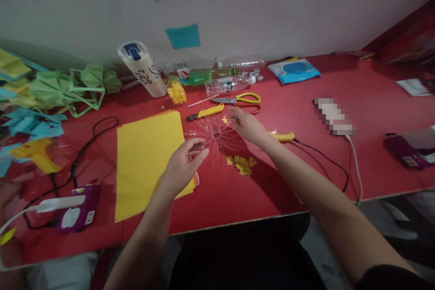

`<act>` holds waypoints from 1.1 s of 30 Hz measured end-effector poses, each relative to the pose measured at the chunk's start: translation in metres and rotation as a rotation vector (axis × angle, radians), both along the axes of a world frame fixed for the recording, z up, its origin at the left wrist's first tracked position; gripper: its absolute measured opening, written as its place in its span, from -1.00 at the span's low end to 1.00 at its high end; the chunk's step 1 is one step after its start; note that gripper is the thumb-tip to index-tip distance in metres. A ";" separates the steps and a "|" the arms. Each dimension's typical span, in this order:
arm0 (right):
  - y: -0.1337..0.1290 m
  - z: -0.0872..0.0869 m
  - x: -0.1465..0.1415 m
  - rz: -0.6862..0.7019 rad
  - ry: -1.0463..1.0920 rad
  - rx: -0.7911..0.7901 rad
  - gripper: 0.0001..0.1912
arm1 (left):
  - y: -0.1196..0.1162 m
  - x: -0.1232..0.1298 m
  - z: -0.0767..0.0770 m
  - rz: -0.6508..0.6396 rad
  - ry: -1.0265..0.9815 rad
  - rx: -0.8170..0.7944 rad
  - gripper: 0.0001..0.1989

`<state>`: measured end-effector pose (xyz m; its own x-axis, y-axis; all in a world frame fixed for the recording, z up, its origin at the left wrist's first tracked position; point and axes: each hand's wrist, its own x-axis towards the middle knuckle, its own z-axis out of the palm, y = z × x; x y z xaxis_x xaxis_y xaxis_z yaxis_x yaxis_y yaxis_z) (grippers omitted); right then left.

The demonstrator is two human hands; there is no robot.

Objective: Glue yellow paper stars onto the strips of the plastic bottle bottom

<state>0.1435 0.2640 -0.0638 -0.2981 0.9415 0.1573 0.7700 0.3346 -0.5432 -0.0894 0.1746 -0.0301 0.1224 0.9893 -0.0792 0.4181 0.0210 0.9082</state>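
Observation:
A clear plastic bottle piece (216,134), cut into strips that fan out round its mouth, lies in front of me. My left hand (185,163) is at its near left side, with bent fingers and the thumb held apart from them; I see nothing between them. At the far right side of the fan, my right hand (247,123) pinches the end of a strip, its fingertips partly hidden. Beside those fingertips a small gold star (224,119) sits on the plastic. Nearer to me is a pile of gold stars (242,165).
Yellow paper sheets (149,158) lie at left. Behind the fan are a yellow cutter knife (205,112), scissors (238,99) and plastic bottles (227,85). A yellow glue gun (282,136) trails its cord under my right forearm. A tumbler (144,70) stands by the wall.

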 end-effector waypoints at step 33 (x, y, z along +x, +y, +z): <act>-0.066 0.004 0.044 0.370 -0.139 0.130 -0.78 | 0.006 0.013 -0.011 0.247 -0.067 0.450 -0.91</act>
